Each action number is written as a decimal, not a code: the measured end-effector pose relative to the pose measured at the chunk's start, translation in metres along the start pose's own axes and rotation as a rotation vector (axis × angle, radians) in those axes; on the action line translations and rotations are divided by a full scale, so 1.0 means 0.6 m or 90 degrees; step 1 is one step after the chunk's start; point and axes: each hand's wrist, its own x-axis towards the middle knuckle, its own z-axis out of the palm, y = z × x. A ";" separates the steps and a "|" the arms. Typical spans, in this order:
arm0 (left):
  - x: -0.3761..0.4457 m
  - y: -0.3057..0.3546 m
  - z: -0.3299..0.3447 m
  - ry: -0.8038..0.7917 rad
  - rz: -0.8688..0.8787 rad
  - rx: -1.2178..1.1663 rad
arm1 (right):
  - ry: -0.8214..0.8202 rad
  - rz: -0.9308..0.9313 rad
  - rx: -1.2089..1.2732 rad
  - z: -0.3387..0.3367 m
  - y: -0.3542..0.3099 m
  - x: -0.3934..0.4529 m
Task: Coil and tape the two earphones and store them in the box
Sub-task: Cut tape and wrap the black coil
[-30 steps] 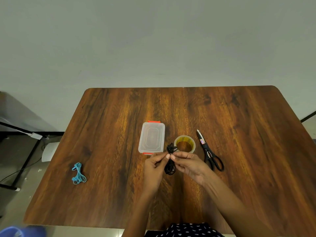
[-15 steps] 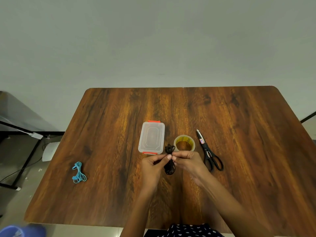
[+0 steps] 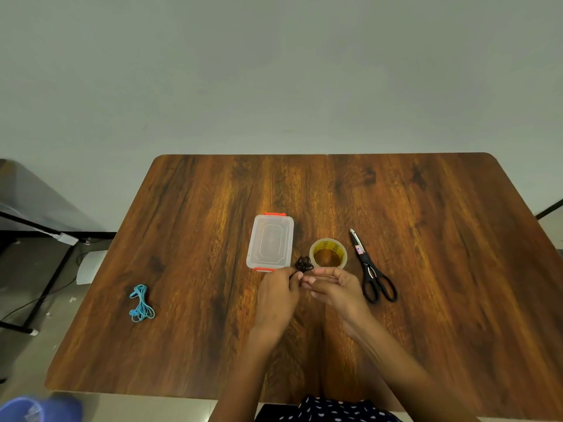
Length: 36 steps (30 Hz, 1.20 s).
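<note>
A: What does the black earphone (image 3: 304,264) look like?

B: A thin dark cord bunched into a small tangle of loops. The bundle sticks out just beyond the fingertips, on the far side of both hands, and a short strand runs from it down between them.

A: Who has hold of it?

B: The left hand (image 3: 278,295) has its fingers curled and pinches the strand at its fingertips, so its grip is closed on the black earphone. The right hand (image 3: 335,287) sits right beside it, fingers bent, their tips meeting the left hand's at the cord. It seems to pinch the same strand, though the contact is small and partly hidden.

A: Where is that against the other things?

B: The bundle hangs over the bench (image 3: 426,300), between the near corner of the clear box (image 3: 270,242) and the tape roll (image 3: 328,253), close to both. The box has its lid on, with orange clips at each short end.

A: And the second earphone?

B: The blue earphone (image 3: 141,304) lies loosely looped on the bench, well off to the left, apart from both hands. The black-handled scissors (image 3: 373,269) lie just right of the tape roll, blades pointing away.
</note>
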 end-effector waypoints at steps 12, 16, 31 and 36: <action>-0.012 -0.031 -0.011 0.044 -0.086 -0.250 | -0.010 -0.001 -0.024 0.009 -0.007 0.005; -0.018 -0.052 -0.035 0.044 -0.142 -0.415 | -0.043 0.002 -0.027 0.032 -0.004 0.002; 0.036 -0.284 -0.193 0.224 -0.335 -0.162 | -0.080 0.048 -0.103 0.267 0.061 0.036; 0.065 -0.366 -0.221 0.259 -0.421 -0.162 | -0.050 0.050 -0.115 0.343 0.092 0.056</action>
